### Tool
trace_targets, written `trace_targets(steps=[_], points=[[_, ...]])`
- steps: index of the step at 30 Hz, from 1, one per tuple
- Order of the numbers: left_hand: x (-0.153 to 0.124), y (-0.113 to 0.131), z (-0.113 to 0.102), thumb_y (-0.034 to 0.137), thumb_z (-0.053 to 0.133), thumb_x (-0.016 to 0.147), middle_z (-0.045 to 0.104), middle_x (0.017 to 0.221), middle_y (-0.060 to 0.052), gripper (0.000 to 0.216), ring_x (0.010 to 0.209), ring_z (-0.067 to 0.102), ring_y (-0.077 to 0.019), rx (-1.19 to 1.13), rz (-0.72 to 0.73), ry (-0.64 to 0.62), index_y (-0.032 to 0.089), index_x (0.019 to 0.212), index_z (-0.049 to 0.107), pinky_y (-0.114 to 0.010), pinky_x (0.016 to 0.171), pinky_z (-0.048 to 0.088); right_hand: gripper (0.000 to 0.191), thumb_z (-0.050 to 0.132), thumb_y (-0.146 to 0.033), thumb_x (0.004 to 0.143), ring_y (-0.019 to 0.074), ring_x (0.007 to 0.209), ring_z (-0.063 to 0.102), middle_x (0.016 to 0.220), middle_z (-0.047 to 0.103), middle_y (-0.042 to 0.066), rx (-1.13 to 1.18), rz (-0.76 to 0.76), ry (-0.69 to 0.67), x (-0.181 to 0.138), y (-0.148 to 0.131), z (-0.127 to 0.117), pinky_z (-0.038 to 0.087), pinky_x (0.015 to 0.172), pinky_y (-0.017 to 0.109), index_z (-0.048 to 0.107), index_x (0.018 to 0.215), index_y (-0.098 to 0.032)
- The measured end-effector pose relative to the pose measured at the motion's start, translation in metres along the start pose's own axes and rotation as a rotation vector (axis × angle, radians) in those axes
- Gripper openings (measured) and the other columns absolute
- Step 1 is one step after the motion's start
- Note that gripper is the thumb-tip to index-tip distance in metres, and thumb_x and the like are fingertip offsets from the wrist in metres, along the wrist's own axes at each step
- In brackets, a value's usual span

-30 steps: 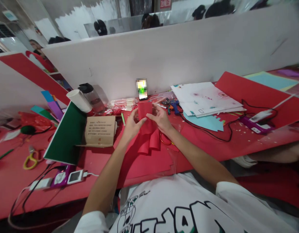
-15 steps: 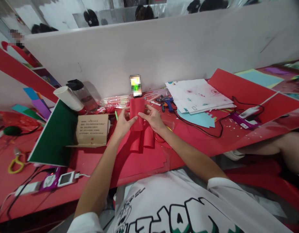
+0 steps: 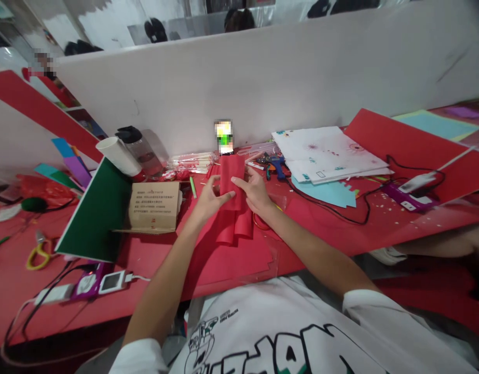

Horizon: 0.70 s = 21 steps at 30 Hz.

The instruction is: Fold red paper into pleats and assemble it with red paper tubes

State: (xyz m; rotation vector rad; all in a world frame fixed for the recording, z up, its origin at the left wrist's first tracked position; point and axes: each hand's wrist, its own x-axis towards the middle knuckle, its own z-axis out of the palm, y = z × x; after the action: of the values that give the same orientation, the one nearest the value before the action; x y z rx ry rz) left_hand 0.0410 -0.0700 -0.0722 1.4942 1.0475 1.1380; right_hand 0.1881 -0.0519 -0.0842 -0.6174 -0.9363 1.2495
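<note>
A strip of red paper (image 3: 232, 174) is held upright between my two hands over the middle of the table. My left hand (image 3: 213, 198) grips its left side, thumb across the front. From the right, my right hand (image 3: 255, 191) pinches it, with the thumb on its face and the fingers behind. Below the strip, curled red paper pieces (image 3: 226, 231) lie on a larger red sheet (image 3: 239, 265). Close behind the strip stands a lit phone (image 3: 224, 136), its screen blurred.
To the left are an opened cardboard box (image 3: 153, 206), a green board (image 3: 97, 215), a bottle (image 3: 141, 150) and yellow scissors (image 3: 40, 253). On the right lie a blue-handled glue gun (image 3: 277, 167), white printed sheets (image 3: 328, 150) and a purple power strip (image 3: 408, 197). A white partition (image 3: 262, 78) rises behind.
The whole scene has shifted slightly right as the camera turned. My hands keep hold of the red paper strip, and the fingers have moved only slightly on it.
</note>
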Motion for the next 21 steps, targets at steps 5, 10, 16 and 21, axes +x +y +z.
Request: trace_targets(steps=[5,10,16,21], points=[[0.000,-0.007,-0.002,0.034,0.088,0.065,0.070,0.092,-0.005,0.067,0.084,0.069,-0.0216,0.069,-0.006,0.035,0.018,0.122,0.057,-0.036,0.078,0.058,0.041,0.088,-0.044,0.062,0.0247,0.096,0.074,0.095,0.079,0.004,0.043,0.162,-0.051,0.003,-0.001,-0.002,0.060,0.090,0.040,0.068,0.089,-0.022],[-0.001,-0.003,0.000,0.035,0.086,0.067,0.072,0.096,-0.007,0.061,0.084,0.070,-0.0219,0.056,-0.038,-0.042,0.018,0.118,0.059,-0.037,0.077,0.058,0.043,0.090,-0.043,0.061,0.0243,0.092,0.075,0.093,0.080,0.002,0.074,0.120,0.059,0.008,0.002,-0.007,0.061,0.087,0.040,0.068,0.092,-0.022],[-0.001,0.005,-0.002,0.039,0.088,0.062,0.072,0.087,-0.004,0.045,0.069,0.067,-0.0165,0.056,-0.055,-0.123,0.015,0.094,0.067,-0.029,0.064,0.056,0.045,0.088,-0.049,0.061,0.0261,0.096,0.075,0.091,0.079,0.003,0.057,0.084,0.079,0.014,-0.003,-0.012,0.061,0.086,0.042,0.065,0.089,-0.023],[-0.001,0.004,-0.005,0.045,0.087,0.065,0.069,0.074,-0.003,0.037,0.067,0.065,-0.0181,0.075,-0.034,-0.122,0.016,0.078,0.068,-0.028,0.058,0.052,0.043,0.090,-0.046,0.059,0.0251,0.091,0.075,0.088,0.079,0.002,0.043,0.078,0.075,0.013,-0.006,-0.010,0.061,0.084,0.040,0.067,0.087,-0.023]])
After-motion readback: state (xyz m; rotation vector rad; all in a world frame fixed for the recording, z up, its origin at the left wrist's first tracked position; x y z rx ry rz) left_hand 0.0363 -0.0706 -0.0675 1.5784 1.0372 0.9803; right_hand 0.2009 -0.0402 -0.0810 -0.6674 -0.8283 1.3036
